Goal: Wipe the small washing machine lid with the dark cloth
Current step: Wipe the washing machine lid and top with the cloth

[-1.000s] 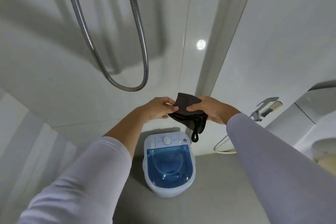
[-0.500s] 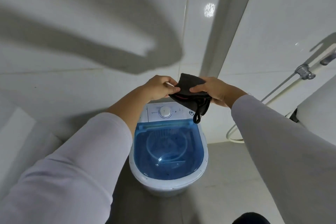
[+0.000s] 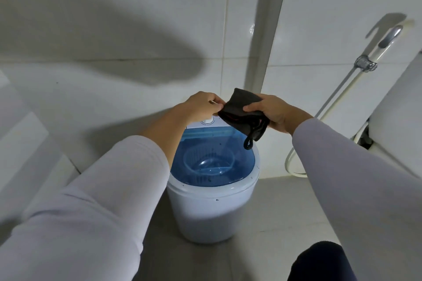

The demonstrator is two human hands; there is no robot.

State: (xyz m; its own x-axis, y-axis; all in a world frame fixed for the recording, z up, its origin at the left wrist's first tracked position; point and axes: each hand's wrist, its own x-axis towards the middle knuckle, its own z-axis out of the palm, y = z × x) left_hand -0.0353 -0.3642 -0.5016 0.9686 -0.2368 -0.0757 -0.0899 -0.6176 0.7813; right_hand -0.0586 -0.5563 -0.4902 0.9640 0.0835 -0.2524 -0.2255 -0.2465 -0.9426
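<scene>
My left hand pinches the dark cloth at its left edge; my right hand grips its right side, above the far end of the washing machine lid. I'm readying the cloth; next, lower it onto the lid.

The washer stands on the floor against the wall. Above its lid, at 12 o'clock, two hands hold the cloth. A sprayer hangs at 2 o'clock.

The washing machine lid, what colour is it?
Translucent blue lid, seen in the head view.
</scene>
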